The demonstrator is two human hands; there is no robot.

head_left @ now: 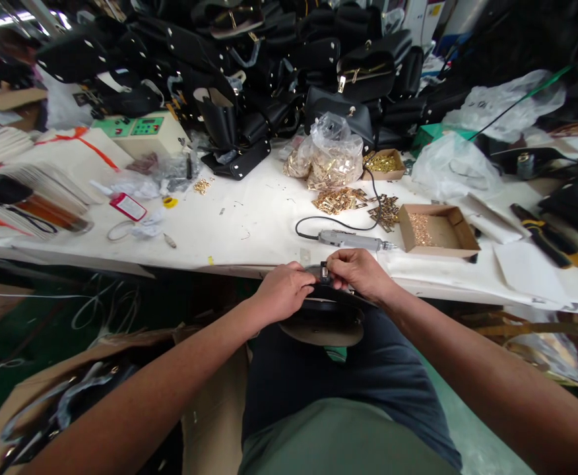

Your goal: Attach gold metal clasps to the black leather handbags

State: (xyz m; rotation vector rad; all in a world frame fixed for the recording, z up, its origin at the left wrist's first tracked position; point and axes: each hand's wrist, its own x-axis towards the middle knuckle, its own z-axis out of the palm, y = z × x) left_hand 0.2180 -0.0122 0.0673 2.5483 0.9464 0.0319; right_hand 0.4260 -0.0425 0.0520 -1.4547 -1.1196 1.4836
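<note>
A dark handbag (326, 323) rests on my lap against the table's front edge, its lighter inside facing up. My left hand (286, 290) has its fingers closed on the bag's upper edge at the left. At the right, my right hand (355, 272) pinches a small dark tab with a shiny metal piece (324, 271) at the bag's top. Just beyond the hands lies a grey rotary tool (351, 240) with a black cable. Gold metal pieces (337, 200) are heaped behind it.
An open cardboard box (440, 231) of small copper-coloured parts stands right of the tool. Black-and-yellow pliers (551, 237) lie far right. Black bags (234, 132) pile up behind. A green-panelled machine (143, 132) and a red-and-white label (128, 206) are at the left.
</note>
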